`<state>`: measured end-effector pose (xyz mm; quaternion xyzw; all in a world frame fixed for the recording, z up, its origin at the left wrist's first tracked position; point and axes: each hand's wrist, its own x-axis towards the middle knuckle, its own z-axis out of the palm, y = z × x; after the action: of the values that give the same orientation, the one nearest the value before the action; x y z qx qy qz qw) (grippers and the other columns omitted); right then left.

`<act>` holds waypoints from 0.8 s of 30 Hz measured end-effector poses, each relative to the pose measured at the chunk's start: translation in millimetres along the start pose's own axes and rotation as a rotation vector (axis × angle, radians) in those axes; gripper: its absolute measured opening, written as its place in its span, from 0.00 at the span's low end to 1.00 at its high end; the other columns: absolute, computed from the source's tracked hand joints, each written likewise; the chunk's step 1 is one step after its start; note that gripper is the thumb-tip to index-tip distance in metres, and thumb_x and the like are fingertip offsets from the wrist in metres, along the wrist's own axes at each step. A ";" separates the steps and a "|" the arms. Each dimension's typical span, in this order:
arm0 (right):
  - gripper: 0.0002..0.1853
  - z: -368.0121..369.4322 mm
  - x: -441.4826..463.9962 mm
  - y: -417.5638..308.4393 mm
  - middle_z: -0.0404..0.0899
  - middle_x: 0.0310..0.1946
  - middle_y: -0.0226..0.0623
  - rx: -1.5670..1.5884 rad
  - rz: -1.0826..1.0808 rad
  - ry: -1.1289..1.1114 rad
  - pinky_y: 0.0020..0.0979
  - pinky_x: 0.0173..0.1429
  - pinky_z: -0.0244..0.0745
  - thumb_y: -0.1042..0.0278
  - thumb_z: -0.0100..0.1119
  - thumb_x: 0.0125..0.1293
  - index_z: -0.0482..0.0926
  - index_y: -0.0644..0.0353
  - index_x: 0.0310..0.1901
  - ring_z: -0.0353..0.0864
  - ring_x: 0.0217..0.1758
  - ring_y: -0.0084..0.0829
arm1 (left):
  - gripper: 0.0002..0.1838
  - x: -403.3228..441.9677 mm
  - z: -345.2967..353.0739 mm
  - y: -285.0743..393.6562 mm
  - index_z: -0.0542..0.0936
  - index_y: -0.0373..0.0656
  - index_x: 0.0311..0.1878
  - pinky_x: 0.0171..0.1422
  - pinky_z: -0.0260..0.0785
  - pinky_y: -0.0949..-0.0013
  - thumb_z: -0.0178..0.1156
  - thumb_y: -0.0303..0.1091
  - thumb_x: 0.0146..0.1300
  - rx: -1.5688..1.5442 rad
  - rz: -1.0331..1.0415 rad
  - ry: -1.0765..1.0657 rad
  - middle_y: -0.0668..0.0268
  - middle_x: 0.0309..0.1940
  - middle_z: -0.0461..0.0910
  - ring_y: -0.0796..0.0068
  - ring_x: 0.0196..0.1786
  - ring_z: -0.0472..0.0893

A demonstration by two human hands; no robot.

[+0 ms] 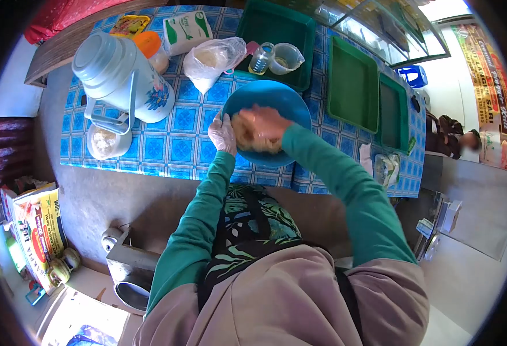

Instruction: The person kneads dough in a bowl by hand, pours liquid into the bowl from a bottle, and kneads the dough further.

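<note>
A round blue bowl (298,102) stands near the table's front edge with pale dough (256,143) inside it. My left hand (223,134), in a clear plastic glove, grips the bowl's left rim. Inside the bowl, my right hand (268,121) presses on the dough; motion blur smears its fingers, so their pose does not show. Just behind the bowl are a plastic bag of white powder (207,64), a glass jar (261,59) and a clear measuring jug (287,58).
On the left are a large thermos flask (121,81) and a tub of white powder (104,142). Green trays (351,86) lie at the back and right, near a glass case (374,29). An orange-lidded jar (148,45) stands behind the thermos. A person (452,135) sits at far right.
</note>
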<state>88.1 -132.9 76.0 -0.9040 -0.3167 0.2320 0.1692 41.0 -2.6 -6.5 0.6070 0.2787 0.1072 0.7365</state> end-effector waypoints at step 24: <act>0.26 -19.6 -82.1 29.7 0.74 0.44 0.42 -0.543 -0.320 -0.195 0.43 0.45 0.72 0.70 0.63 0.40 0.75 0.58 0.48 0.67 0.55 0.45 | 0.15 -2.1 -2.9 3.7 0.75 0.35 0.51 0.44 0.68 0.70 0.50 0.32 0.64 0.219 0.072 -0.041 0.58 0.35 0.81 0.73 0.36 0.78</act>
<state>56.3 -211.5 104.6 -0.8284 -0.5197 0.1950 -0.0749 38.4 -0.4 -2.7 0.6955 0.2517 0.0899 0.6669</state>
